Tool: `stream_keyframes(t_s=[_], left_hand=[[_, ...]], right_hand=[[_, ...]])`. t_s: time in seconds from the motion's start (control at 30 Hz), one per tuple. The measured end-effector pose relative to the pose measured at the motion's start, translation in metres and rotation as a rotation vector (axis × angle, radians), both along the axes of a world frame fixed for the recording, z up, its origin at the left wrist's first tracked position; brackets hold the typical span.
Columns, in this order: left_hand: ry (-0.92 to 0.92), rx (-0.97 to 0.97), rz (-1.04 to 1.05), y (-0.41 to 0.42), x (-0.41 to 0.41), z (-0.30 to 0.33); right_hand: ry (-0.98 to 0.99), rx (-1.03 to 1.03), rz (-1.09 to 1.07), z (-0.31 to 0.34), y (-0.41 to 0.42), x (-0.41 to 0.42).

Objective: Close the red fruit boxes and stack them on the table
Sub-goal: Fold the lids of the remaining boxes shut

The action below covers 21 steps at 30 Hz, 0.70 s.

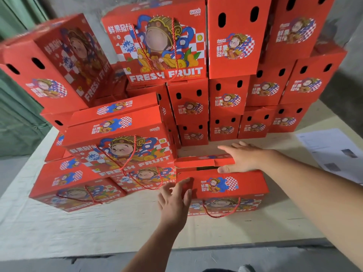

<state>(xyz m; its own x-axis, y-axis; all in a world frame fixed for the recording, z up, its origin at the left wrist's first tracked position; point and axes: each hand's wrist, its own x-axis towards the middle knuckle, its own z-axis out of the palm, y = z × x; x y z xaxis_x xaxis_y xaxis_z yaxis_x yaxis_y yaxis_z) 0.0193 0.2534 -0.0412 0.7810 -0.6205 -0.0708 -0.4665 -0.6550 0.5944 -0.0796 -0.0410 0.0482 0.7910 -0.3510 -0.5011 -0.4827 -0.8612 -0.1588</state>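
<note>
Tabletop: a pale board tabletop [121,228] with a light woven-looking cover on its left part carried all the boxes; its near edge ran across the bottom of the view.
Room: a rough grey wall stood behind the stacks, green panelling ran down the left side, and grey floor showed below the tabletop edge.
Papers: printed sheets [332,152] lay flat on the tabletop at the right, their text too small to read.
Back stack: a wall of red boxes [227,99] rose several rows high at the rear, most showing end faces with two oval holes.
Left stack: more red boxes [119,146] were piled at the left, fronts facing the camera, with red rope handles.
Writing: the large front panels read "FRESH FRUIT", with "Delicious" in script on the top box [157,46], "GOOD LUCK" in a corner, and white Chinese characters beside a cartoon figure.
Task box: the near box [225,187] sat on the tabletop in front, just right of the left stack, its top flap [204,160] not fully down.
Left hand: the left hand [174,201] had fingers spread, its grip open, touching the box's left front corner.
Right hand: the right hand [243,158] lay flat, grip open, palm on the flap's right end.
</note>
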Motion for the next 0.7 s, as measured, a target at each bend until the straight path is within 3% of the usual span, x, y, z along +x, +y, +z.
stream_keyframes(t_s=[0.17,0.3,0.37,0.47,0.6,0.7], left_hand=[[0.025,-0.034,-0.018,0.0,0.0,0.002],[0.059,-0.054,-0.025,0.001,-0.001,0.0],[0.062,-0.064,-0.018,0.001,-0.001,-0.001],[0.039,-0.084,-0.011,0.001,0.0,-0.006],[0.051,-0.081,0.004,-0.001,-0.002,-0.005],[-0.025,-0.078,0.033,0.0,0.0,0.003]], right_hand=[[0.01,-0.023,0.106,-0.024,0.007,-0.003],[-0.23,-0.029,0.144,0.003,-0.005,0.006],[-0.328,-0.189,0.204,0.0,0.001,0.002],[-0.225,-0.351,0.246,-0.034,0.027,-0.013],[-0.153,-0.098,0.058,-0.04,0.022,-0.01],[-0.086,0.033,0.054,-0.028,0.015,-0.005]])
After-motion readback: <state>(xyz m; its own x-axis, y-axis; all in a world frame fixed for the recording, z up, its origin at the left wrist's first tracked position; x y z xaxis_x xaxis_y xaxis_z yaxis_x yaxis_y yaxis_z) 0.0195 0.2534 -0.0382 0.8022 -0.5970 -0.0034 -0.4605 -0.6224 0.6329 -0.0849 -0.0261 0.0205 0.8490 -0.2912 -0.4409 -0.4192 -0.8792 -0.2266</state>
